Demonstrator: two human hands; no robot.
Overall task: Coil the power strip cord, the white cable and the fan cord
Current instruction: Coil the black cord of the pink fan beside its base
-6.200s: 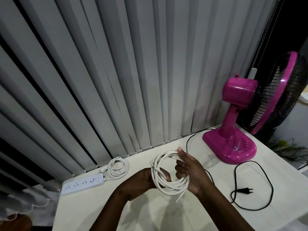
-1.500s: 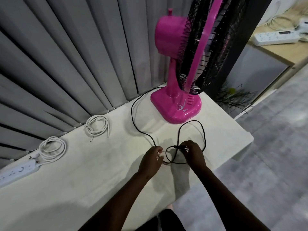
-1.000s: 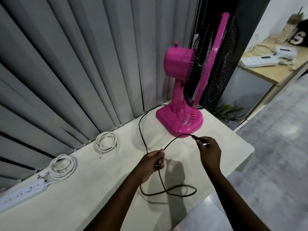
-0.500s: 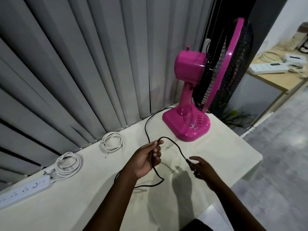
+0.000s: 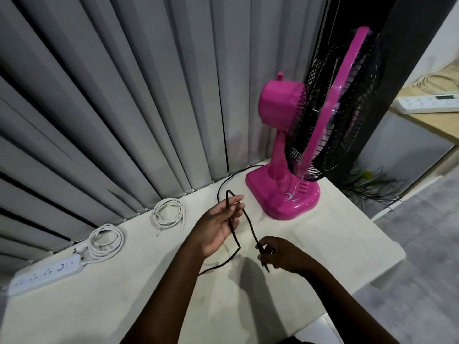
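Now the person works on the thin black fan cord (image 5: pixel 249 223), the last one still loose. The left hand (image 5: pixel 215 227) is raised above the pale table top (image 5: pixel 335 244), palm up, fingers curled lightly round a first bend of the cord. The right hand (image 5: pixel 280 254) pinches the cord lower, near its free end (the plug I cannot see well). The coiled white power strip cord (image 5: pixel 105 240) and the small coil of white cable (image 5: pixel 169 214) lie by the grey blinds (image 5: pixel 124 95). I think each loop should be the same size, laid into the left palm, without pulling hard toward the pink table fan (image 5: pixel 285 189), which could tip.
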